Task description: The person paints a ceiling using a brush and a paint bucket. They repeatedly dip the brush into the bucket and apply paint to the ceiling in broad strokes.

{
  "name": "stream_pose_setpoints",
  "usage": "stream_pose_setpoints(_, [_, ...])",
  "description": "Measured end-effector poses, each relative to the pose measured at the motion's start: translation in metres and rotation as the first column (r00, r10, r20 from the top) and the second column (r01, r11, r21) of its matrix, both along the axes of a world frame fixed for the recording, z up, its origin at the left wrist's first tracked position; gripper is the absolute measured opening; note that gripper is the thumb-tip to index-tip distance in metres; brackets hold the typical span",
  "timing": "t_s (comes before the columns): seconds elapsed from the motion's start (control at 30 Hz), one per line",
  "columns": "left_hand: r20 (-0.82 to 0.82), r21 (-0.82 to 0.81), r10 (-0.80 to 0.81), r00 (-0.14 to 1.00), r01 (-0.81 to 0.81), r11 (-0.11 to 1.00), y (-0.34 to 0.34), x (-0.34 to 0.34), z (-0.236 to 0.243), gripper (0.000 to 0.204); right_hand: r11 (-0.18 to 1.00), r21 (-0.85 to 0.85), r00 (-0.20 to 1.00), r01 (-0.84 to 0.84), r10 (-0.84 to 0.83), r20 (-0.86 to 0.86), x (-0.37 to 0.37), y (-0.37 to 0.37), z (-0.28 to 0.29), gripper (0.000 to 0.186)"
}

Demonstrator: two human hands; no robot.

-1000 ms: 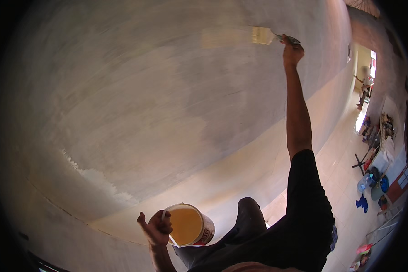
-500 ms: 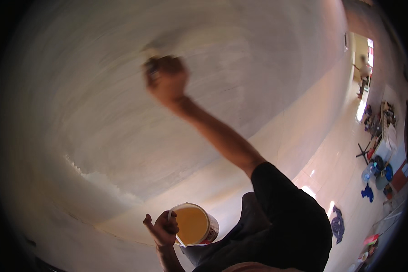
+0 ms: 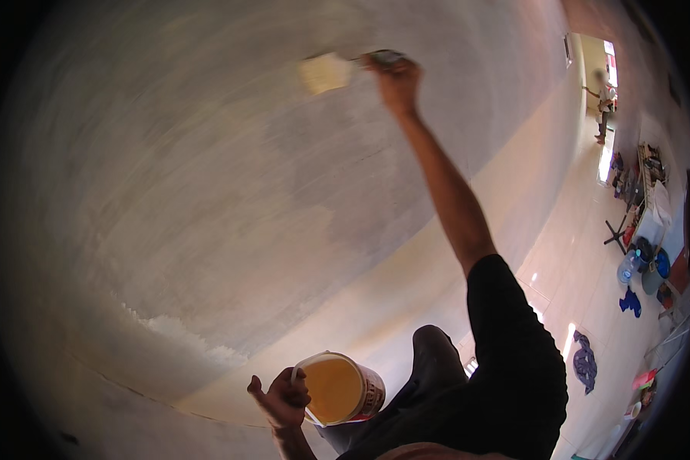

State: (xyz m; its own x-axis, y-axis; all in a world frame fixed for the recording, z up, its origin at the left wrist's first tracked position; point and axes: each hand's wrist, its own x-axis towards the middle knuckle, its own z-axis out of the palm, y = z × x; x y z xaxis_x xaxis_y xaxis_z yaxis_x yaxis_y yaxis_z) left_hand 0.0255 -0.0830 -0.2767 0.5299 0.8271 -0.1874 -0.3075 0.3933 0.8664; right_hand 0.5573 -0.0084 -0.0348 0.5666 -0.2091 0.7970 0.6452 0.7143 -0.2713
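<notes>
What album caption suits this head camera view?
Right hand holds a brush at a grey wall; left hand grips a bucket of yellow liquid.

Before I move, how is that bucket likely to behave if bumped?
The bucket would probably swing or tilt, since the left hand seems to hold it by its thin handle. The yellow-orange liquid inside may slosh, as the top is open. That liquid likely makes it heavier than an empty one.
</notes>
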Motion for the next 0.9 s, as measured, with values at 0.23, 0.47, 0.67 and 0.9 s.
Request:
stream_pose_setpoints(0.23, [0.055,0.003,-0.05,0.997,0.05,0.999,0.003,-0.003,-0.006,0.095,0.749,-0.318,0.699,0.581,-0.659,-0.276,0.141,-0.062,-0.022,0.031])
stream_pose_setpoints(0.47, [0.045,0.025,-0.095,0.994,0.094,0.995,0.008,-0.003,-0.01,0.094,0.513,-0.305,0.541,0.802,-0.841,0.007,0.034,-0.007,-0.028,0.028])
stream_pose_setpoints(0.67, [0.039,0.017,-0.05,0.998,0.05,0.999,0.004,-0.007,-0.01,0.094,0.75,0.078,0.74,0.657,-0.661,0.125,-0.192,0.054,-0.023,0.014])
stream_pose_setpoints(0.9, [0.026,-0.02,0.029,0.999,-0.029,0.999,0.003,-0.001,-0.01,0.095,0.993,-0.083,0.918,0.085,-0.046,0.393,-0.306,0.038,-0.02,0.012])
